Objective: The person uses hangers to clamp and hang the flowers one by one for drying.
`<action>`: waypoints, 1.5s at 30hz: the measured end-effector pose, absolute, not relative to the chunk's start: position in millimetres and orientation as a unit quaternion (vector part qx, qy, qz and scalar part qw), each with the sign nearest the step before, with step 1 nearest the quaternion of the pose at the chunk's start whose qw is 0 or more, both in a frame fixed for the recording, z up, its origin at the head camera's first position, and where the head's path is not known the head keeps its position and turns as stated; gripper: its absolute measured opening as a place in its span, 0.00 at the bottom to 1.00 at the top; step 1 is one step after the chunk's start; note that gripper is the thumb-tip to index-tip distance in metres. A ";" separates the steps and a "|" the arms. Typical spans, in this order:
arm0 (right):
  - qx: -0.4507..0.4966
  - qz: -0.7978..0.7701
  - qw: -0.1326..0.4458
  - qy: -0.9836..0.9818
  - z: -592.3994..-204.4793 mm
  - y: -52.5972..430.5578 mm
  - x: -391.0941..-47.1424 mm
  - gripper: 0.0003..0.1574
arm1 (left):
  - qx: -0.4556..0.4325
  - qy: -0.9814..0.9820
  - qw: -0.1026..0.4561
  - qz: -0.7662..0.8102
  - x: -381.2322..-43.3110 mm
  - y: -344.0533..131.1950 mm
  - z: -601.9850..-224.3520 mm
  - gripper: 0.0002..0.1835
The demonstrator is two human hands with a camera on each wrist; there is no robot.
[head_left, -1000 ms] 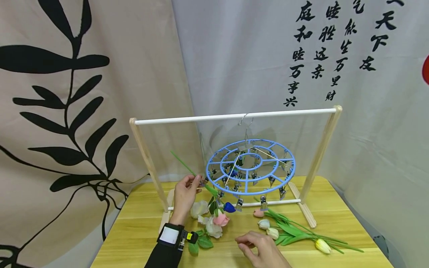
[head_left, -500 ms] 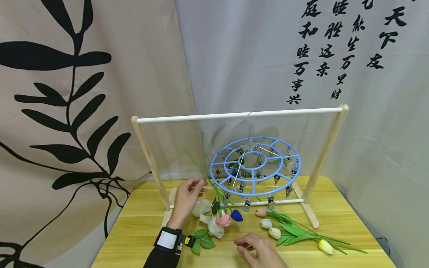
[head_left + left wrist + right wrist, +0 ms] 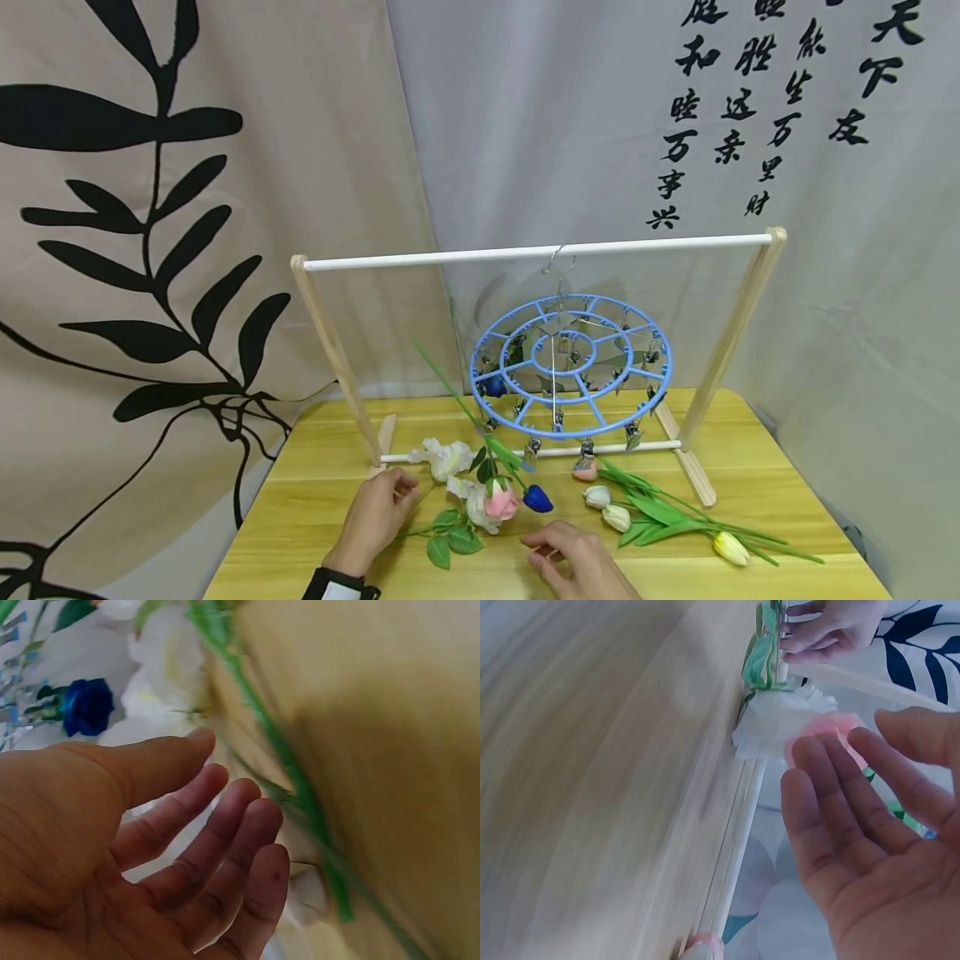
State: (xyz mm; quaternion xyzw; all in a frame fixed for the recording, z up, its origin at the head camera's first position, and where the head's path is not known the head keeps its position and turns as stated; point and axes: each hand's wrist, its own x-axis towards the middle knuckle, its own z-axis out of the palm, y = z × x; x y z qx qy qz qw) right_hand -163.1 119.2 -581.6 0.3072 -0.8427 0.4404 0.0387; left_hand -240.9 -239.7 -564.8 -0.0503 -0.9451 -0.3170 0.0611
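My left hand (image 3: 377, 517) is above the table's left part, fingers loosely bent and holding nothing. Its fingertips are near the green stems (image 3: 274, 739) of white flowers (image 3: 476, 504); contact is unclear. A blue tulip (image 3: 537, 499) slants head-down at the left edge of a round blue clip hanger (image 3: 517, 398), its stem rising to the upper left. Beside it shows a pink rose (image 3: 501, 502). My right hand (image 3: 577, 560) stays low at the front, fingers relaxed, with nothing in them. A blue rose (image 3: 88, 707) hangs among the clips.
A wooden stand with a white bar (image 3: 450, 257) carries the hanger by a metal hook. Several tulips with green leaves (image 3: 660, 517) lie on the right of the wooden table (image 3: 300, 500). A printed curtain (image 3: 337, 150) hangs behind.
My left hand has let go of the blue tulip's stem and come down towards the front left. The hanger has turned, taking the blue rose leftward. My right hand has stayed about still.
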 end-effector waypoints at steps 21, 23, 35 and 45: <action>0.364 0.429 0.039 -0.826 -583.7 82.6 -173.3 0.12 | -0.018 -0.948 0.065 -0.313 -220.7 -256.1 -582.5 0.07; 0.368 0.431 0.040 -0.823 -584.2 82.0 -173.5 0.12 | -0.009 -0.945 0.068 -0.321 -216.7 -257.8 -579.0 0.06; 0.389 0.430 0.081 -0.811 -585.6 82.5 -169.8 0.11 | 0.008 -0.939 0.073 -0.336 -193.4 -266.0 -546.3 0.02; 0.395 0.425 0.162 -0.798 -577.8 80.7 -162.3 0.16 | -0.039 -0.931 0.114 -0.344 -175.4 -260.3 -522.9 0.09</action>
